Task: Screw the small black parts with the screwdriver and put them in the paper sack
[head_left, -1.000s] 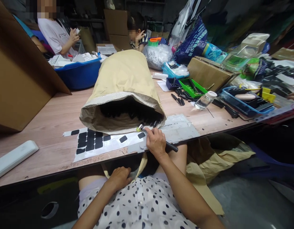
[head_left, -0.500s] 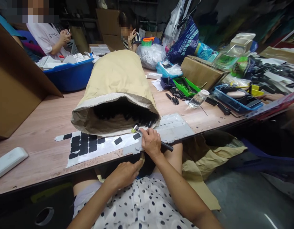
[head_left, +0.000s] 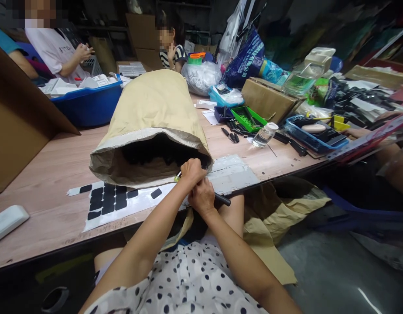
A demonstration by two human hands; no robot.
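A big tan paper sack (head_left: 155, 113) lies on its side on the wooden table (head_left: 60, 165), its mouth facing me and dark parts inside. My right hand (head_left: 202, 197) is closed round a black-handled tool (head_left: 222, 199) with a yellow-green tip at the table edge. My left hand (head_left: 191, 171) is curled over the tool's front end, just at the sack's mouth. Under both hands lies a grey sheet (head_left: 234, 174). Left of it, a white backing sheet (head_left: 100, 207) carries several black rectangular pads (head_left: 106, 201).
A large cardboard box (head_left: 21, 126) stands at the left, a blue tub (head_left: 87, 104) behind it. A white bar (head_left: 7, 221) lies front left. Green tray (head_left: 249, 118), clear bottle (head_left: 264, 134), blue tray (head_left: 314, 135) and clutter fill the right. Other people sit at the far end; another arm shows at the right.
My left hand has risen from my lap onto the table and now covers the front of the tool. My right hand has kept its hold. The view has shifted rightward a little.
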